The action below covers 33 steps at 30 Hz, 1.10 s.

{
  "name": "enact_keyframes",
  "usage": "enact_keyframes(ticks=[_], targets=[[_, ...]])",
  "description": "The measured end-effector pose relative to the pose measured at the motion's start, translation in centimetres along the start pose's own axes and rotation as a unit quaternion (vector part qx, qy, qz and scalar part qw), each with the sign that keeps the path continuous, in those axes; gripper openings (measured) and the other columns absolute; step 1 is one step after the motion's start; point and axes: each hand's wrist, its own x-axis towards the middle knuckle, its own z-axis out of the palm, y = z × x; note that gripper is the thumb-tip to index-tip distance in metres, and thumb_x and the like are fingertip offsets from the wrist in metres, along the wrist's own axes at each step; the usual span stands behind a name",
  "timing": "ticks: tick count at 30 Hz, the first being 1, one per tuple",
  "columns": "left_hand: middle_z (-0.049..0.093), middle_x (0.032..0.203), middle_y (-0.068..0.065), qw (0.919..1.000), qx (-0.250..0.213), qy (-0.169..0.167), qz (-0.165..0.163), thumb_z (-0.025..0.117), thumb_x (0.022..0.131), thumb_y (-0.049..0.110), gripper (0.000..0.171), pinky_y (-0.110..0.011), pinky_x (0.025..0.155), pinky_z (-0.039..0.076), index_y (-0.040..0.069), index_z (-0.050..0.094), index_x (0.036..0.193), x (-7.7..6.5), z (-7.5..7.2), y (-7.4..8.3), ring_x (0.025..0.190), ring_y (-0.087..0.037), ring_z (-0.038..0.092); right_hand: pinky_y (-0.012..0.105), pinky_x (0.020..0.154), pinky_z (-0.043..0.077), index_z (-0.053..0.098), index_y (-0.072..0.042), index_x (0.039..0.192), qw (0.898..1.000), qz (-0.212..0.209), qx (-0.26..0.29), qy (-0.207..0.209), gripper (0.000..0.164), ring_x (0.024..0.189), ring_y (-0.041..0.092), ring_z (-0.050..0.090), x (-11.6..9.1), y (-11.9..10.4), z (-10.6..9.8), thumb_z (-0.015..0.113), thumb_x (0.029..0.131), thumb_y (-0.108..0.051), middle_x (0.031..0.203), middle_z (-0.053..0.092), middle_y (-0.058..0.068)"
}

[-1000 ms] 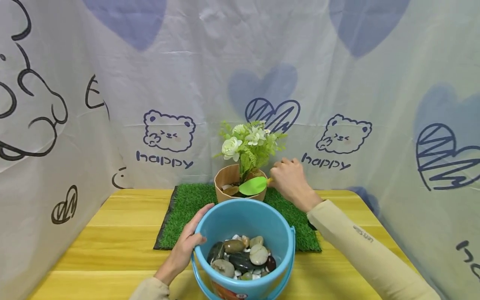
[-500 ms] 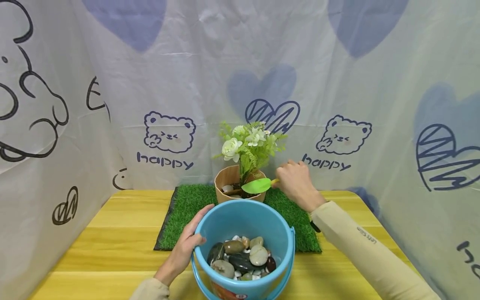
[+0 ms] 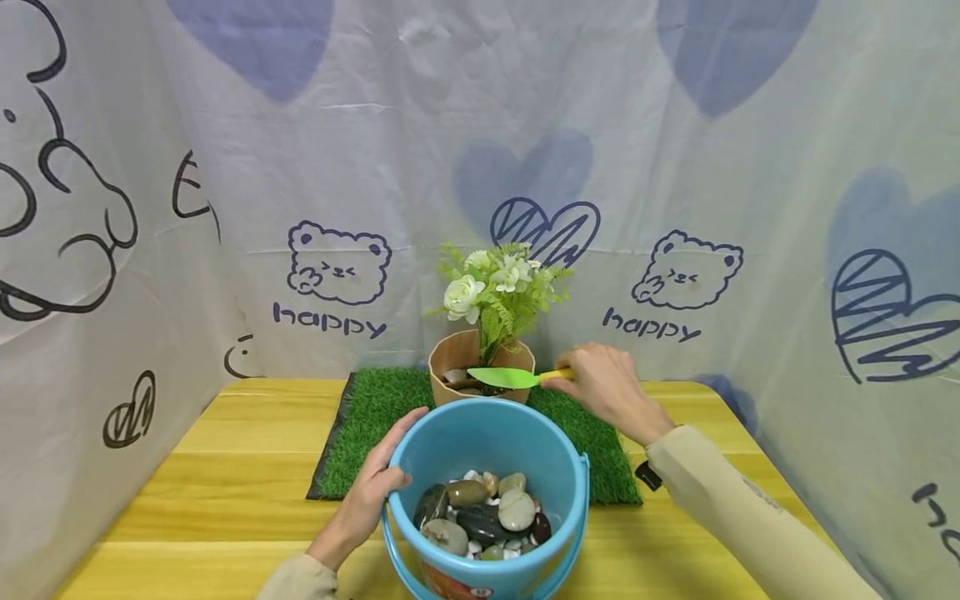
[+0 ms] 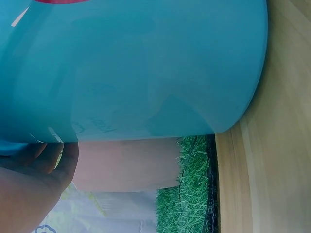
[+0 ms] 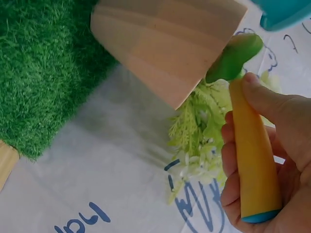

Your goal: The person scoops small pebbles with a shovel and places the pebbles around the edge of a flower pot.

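My right hand (image 3: 603, 383) holds a small garden trowel by its yellow handle (image 5: 255, 160), the thumb lying along the grip. Its green blade (image 3: 504, 378) reaches over the near rim of a tan flowerpot (image 3: 442, 354). Inside the pot, a few stones (image 3: 457, 377) show left of the stem of a white-flowered plant (image 3: 498, 292); the blade hides part of the soil. My left hand (image 3: 367, 487) grips the left rim of a light-blue bucket (image 3: 487, 429), thumb over the edge and fingers outside. Big and small pebbles (image 3: 483, 521) cover the bucket's bottom.
The pot stands on a green artificial-grass mat (image 3: 382, 417), directly behind the bucket. Below is a yellow wooden table (image 3: 255, 442). A printed white cloth (image 3: 405, 167) hangs round the back and both sides. The bucket's handle (image 3: 405, 575) hangs down in front.
My right hand has moved right and slightly down. The trowel blade has turned from showing its broad face to lying nearly level over the pot. My left hand and the bucket stay put.
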Motion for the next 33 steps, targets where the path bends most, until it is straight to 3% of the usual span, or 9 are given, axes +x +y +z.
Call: enact_keyframes(ticks=[9, 16, 23, 33], targets=[[0.034, 0.154, -0.021, 0.9999, 0.016, 0.006, -0.001, 0.037, 0.078, 0.006, 0.079, -0.053, 0.094, 0.048, 0.021, 0.027, 0.155, 0.2, 0.0, 0.2, 0.131, -0.049, 0.043, 0.022, 0.047, 0.033, 0.076, -0.021, 0.082, 0.998, -0.038, 0.017, 0.044, 0.028, 0.057, 0.007, 0.043, -2.1, -1.2, 0.1, 0.071, 0.082, -0.048, 0.067, 0.055, -0.009], [0.033, 0.155, -0.018, 0.9996, 0.018, 0.012, -0.017, 0.038, 0.078, 0.007, 0.079, -0.053, 0.095, 0.047, 0.024, 0.028, 0.154, 0.0, 0.1, 0.3, 0.133, -0.047, 0.041, 0.021, 0.047, 0.033, 0.077, -0.022, 0.087, 0.996, -0.024, 0.032, 0.081, 0.027, 0.056, 0.004, 0.042, -3.9, -2.1, 1.0, 0.072, 0.082, -0.047, 0.07, 0.059, -0.009], [0.03, 0.157, -0.017, 0.9996, 0.023, 0.01, -0.017, 0.038, 0.078, 0.007, 0.079, -0.054, 0.095, 0.047, 0.025, 0.027, 0.154, 0.1, 0.1, 0.6, 0.134, -0.048, 0.039, 0.017, 0.048, 0.035, 0.079, -0.021, 0.09, 0.988, -0.031, 0.046, 0.142, 0.028, 0.057, 0.004, 0.052, -5.4, -3.2, 1.4, 0.076, 0.078, -0.046, 0.079, 0.068, -0.007], [0.03, 0.156, -0.019, 0.9997, 0.022, 0.006, -0.01, 0.038, 0.077, 0.006, 0.08, -0.051, 0.096, 0.046, 0.022, 0.027, 0.155, 0.0, 0.1, 0.5, 0.134, -0.048, 0.04, 0.015, 0.047, 0.032, 0.079, -0.022, 0.087, 0.988, -0.027, 0.063, 0.136, 0.026, 0.055, -0.001, 0.042, -6.6, -4.0, 1.3, 0.079, 0.075, -0.045, 0.073, 0.061, -0.012]])
